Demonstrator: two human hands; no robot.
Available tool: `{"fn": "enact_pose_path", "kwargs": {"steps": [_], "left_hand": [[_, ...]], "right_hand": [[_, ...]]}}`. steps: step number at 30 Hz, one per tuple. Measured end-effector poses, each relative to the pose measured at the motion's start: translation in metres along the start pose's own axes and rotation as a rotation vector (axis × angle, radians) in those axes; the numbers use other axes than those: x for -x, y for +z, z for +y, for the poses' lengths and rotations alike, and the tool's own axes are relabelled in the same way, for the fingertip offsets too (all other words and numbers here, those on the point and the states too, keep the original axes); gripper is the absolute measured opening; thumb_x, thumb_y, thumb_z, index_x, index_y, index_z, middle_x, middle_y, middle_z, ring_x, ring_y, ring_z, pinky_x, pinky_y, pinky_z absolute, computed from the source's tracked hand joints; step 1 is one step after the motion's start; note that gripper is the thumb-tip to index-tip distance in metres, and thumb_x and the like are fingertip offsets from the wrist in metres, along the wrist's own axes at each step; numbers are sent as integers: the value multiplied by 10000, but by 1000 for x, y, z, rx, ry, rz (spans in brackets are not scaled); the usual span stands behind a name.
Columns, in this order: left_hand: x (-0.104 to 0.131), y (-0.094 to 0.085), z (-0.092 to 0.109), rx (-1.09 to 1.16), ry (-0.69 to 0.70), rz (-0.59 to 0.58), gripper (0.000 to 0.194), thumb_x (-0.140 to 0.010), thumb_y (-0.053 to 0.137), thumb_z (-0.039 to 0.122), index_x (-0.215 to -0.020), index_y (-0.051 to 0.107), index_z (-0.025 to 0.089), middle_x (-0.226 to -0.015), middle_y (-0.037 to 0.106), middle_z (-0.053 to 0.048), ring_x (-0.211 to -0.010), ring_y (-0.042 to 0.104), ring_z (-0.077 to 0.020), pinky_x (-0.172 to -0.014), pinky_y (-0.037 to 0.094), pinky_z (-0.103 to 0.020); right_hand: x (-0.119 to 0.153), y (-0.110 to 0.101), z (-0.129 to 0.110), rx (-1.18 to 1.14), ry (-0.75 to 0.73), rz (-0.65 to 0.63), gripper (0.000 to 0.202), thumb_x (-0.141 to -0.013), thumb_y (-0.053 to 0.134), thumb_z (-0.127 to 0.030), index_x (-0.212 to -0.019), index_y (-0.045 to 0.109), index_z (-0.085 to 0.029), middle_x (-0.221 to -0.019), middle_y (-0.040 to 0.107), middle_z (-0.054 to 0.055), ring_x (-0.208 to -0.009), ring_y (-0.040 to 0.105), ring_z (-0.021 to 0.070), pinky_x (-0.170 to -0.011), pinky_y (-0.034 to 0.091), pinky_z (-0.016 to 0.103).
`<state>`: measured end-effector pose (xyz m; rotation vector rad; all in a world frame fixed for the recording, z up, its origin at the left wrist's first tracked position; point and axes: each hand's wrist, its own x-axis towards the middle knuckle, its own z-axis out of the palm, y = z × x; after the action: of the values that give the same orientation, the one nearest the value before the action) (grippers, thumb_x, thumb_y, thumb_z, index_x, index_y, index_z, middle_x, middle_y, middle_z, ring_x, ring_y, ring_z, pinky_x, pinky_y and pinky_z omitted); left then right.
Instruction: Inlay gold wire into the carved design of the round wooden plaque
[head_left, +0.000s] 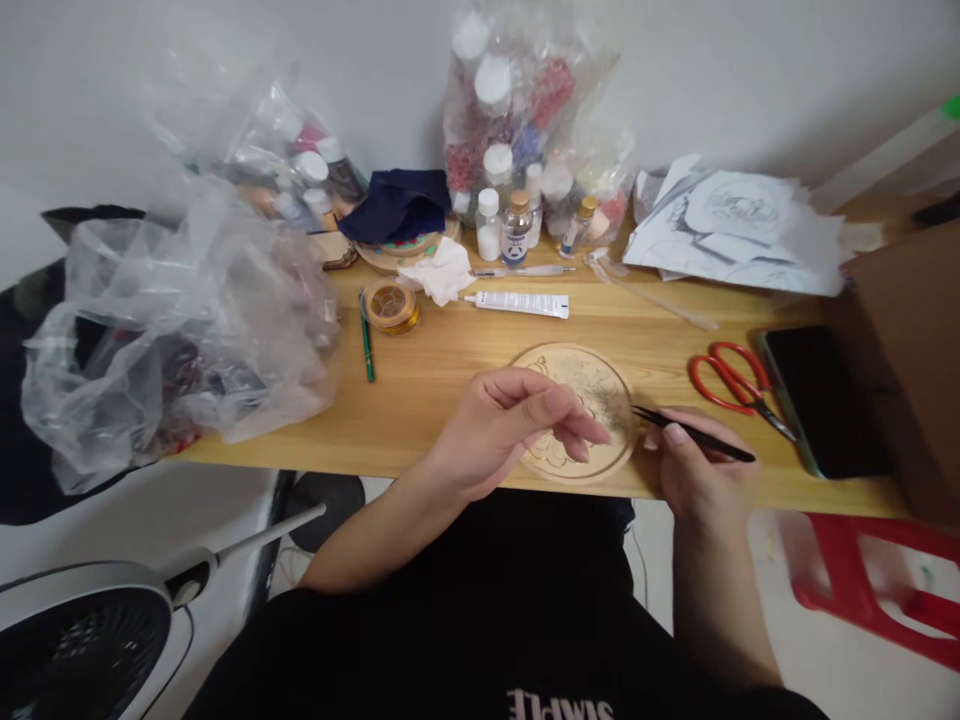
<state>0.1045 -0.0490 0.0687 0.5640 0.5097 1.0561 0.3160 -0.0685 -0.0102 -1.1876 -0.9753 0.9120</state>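
A round wooden disc (611,455) lies at the table's front edge, bearing a grey drawn pattern and curls of gold wire. My left hand (499,425) hovers over its left part with thumb and fingers drawn together; whatever they pinch, if anything, is too small to make out. To the right of the disc, my right hand (701,465) grips black tweezers (705,435), their tips pointing left at the disc's rim. Part of the disc is hidden behind my left hand.
Orange-handled scissors (727,378) and a phone (821,400) lie at right, beside a cardboard box (911,350). Behind are a glue tube (521,303), a gold wire spool (390,306), a green pencil (367,340), small bottles (516,230) and papers (731,225). Plastic bags (202,310) fill the left.
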Motion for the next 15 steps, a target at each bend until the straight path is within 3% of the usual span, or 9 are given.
{"fn": "enact_pose_path", "kwargs": {"steps": [6,10,13,15], "left_hand": [[-1,-2,-1,12,-59,0,155,-739,830,373,-738,782,225,-746,768,1,-632,699,-99,-636,552,-200],[-1,-11,-1,-58,-37,56,182,-655,886,362,-685,775,222,-698,753,-2,-553,643,-72,-586,519,-181],[14,-25,5,-110,38,167,244,-593,921,344,-597,727,197,-600,702,11,-501,585,-52,-545,478,-158],[39,-39,15,-161,111,290,320,-586,926,300,-518,641,171,-503,613,35,-477,533,-44,-512,432,-143]], "right_hand": [[0,-1,0,11,0,-9,168,-676,849,-354,-788,788,-245,-669,701,12,-495,577,107,-504,483,269],[0,-1,1,1,-3,-4,169,-675,853,-340,-794,788,-239,-669,700,13,-497,576,106,-510,486,269],[1,-1,2,0,2,3,166,-674,853,-330,-793,790,-234,-670,703,15,-496,581,107,-509,488,270],[1,-2,2,9,-4,15,165,-676,850,-329,-793,790,-229,-657,698,14,-495,583,110,-502,486,270]]}}
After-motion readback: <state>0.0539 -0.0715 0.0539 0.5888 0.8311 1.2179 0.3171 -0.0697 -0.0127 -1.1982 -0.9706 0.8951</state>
